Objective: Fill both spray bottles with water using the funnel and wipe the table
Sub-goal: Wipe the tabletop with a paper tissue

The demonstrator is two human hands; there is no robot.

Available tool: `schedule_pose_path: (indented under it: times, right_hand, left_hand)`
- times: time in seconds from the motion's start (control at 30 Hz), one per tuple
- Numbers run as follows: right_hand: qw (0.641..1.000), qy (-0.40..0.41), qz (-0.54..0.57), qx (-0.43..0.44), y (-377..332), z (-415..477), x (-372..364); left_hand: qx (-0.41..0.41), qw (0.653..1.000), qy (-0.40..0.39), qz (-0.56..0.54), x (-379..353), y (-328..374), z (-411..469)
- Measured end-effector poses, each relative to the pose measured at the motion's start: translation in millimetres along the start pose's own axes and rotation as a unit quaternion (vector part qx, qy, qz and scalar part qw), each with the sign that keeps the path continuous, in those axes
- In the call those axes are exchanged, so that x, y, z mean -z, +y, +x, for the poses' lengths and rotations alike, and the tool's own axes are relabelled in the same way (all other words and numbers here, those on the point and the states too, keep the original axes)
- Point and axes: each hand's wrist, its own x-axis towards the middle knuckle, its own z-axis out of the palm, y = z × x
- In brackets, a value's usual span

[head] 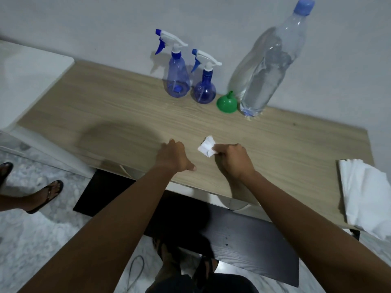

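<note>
Overhead, wooden table [127, 106] against pale wall [84, 22]

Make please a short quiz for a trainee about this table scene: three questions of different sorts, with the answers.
1. True or false: the green funnel sits in the neck of a spray bottle.
2. What does the right grip pinch? A) the funnel B) a crumpled white tissue C) a bottle cap
3. Fill in: the number of spray bottles with the spray head on is ___.
Key: 1 false: it stands upside down on the table, between the smaller spray bottle and the big water bottle. 2 B. 3 two: the taller spray bottle has its head on too.
</note>
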Motion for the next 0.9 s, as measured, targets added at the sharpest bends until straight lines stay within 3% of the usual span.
schedule_pose_path:
  times: [0.1,0.17,0.6,0.9]
  right_hand:
    - [0.991,0.087,0.048,-0.092,15.7,8.2,19.0]
    - [0.989,0.103,0.036,-0.103,31.8,7.8,29.3]
    - [0.997,0.073,-0.013,0.023,38.7,-35.5,-1.0]
    - [1.0,-0.01,0.019,0.019,29.0,-51.1,15.9]
  left_hand:
    - [-0.055,0.998,0.014,-0.017,-12.6,23.4,0.9]
    - [-0.067,0.998,-0.002,0.01,-22.8,37.6,1.3]
    - [-0.06,0.996,-0.038,0.049,-35.2,38.5,16.3]
    - [-0.099,0.995,-0.002,0.001,-42.9,29.5,1.0]
